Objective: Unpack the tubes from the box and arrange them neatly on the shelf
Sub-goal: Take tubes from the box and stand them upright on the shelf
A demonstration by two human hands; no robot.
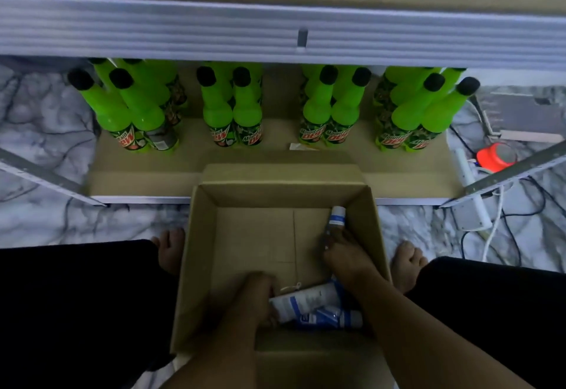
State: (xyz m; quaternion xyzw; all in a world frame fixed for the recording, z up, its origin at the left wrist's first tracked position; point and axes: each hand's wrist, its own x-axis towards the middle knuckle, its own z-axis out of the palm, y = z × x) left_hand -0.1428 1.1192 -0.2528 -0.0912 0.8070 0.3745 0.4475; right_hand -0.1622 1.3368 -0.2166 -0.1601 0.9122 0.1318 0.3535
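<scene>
Both my hands are down in the open cardboard box [196, 266] on marbled floor [46, 131]: left hand [254, 296] curls round a white tube [306, 298], right hand [346, 253] grips an upright tube [336, 218]. Green bottles [318, 106] line the low shelf [137, 180] ahead.

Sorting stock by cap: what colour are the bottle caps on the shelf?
Black, on bright green bottles; the head view shows it.

Box [199, 266] plain brown; tubes [306, 299] white with blue bands; bottles [217, 112] neon green, black caps — floor [39, 125] grey-veined marble.
</scene>
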